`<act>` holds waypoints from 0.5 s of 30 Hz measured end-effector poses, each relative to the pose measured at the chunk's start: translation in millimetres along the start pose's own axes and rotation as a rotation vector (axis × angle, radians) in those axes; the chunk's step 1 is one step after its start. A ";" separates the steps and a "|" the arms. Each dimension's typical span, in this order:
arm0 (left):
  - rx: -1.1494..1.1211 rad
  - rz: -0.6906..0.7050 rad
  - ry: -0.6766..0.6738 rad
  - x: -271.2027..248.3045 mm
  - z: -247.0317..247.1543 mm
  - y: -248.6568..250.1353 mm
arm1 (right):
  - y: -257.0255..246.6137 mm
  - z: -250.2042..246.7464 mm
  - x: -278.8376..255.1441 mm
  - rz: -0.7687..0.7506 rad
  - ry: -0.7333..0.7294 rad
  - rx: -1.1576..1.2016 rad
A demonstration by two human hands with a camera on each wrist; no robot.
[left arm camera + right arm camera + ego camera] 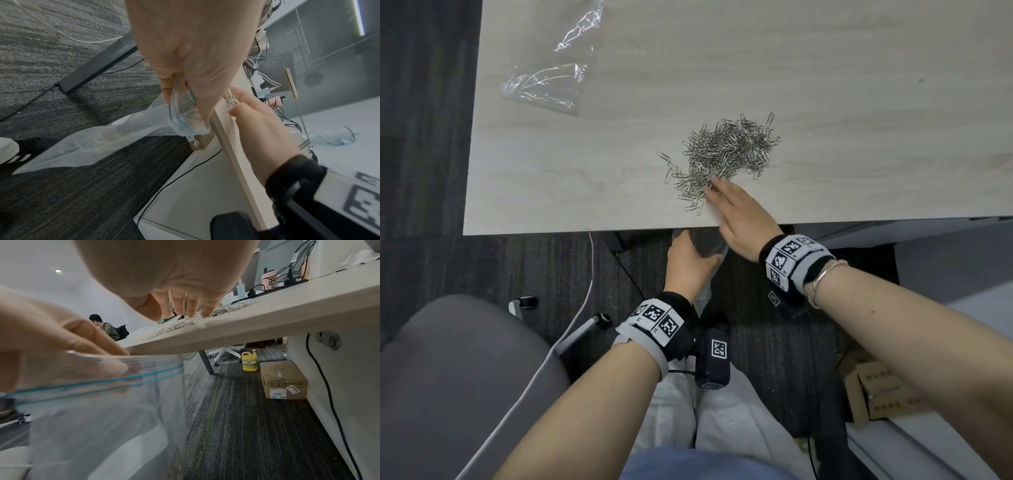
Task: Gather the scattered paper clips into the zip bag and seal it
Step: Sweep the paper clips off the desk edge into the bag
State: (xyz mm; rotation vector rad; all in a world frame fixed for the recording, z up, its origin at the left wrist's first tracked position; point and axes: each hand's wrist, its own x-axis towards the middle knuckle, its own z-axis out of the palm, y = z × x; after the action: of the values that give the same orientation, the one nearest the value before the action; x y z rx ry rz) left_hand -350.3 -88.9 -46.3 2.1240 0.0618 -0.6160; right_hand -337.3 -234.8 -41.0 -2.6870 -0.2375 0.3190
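A heap of silver paper clips (726, 154) lies on the pale wooden table (585, 171), near its front edge. My right hand (736, 209) lies flat on the table with straight fingers touching the near side of the heap; the right wrist view shows the fingertips (189, 308) down among the clips (179, 324). Just below the table edge my left hand (688, 260) pinches the mouth of a clear zip bag (709, 246) with a blue seal line (98, 381). The bag (86, 142) hangs down toward the floor, with some clips inside it.
Crumpled clear plastic wrap (548, 82) lies at the table's far left. A grey chair (448, 377) stands at my left, cables (582, 308) run over the dark carpet, and cardboard (876, 390) sits on the floor at right. A box (283, 379) and yellow bottle (249, 361) stand under the table.
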 end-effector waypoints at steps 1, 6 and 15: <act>0.005 -0.007 0.002 1.2 -1.6 -1.2 | -1.0 0.3 4.9 0.014 -0.003 -0.024; -0.005 -0.007 0.005 3.4 -4.6 -5.0 | -5.7 5.5 11.1 0.013 -0.064 -0.097; -0.017 0.021 -0.004 -1.0 -4.4 1.5 | -11.9 19.1 -33.4 -0.161 -0.129 0.017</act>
State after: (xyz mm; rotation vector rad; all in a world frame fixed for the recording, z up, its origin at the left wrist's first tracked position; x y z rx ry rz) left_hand -348.9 -86.1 -42.7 2.1048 0.0421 -0.6052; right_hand -375.7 -223.8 -46.6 -2.6129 -0.4847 0.4432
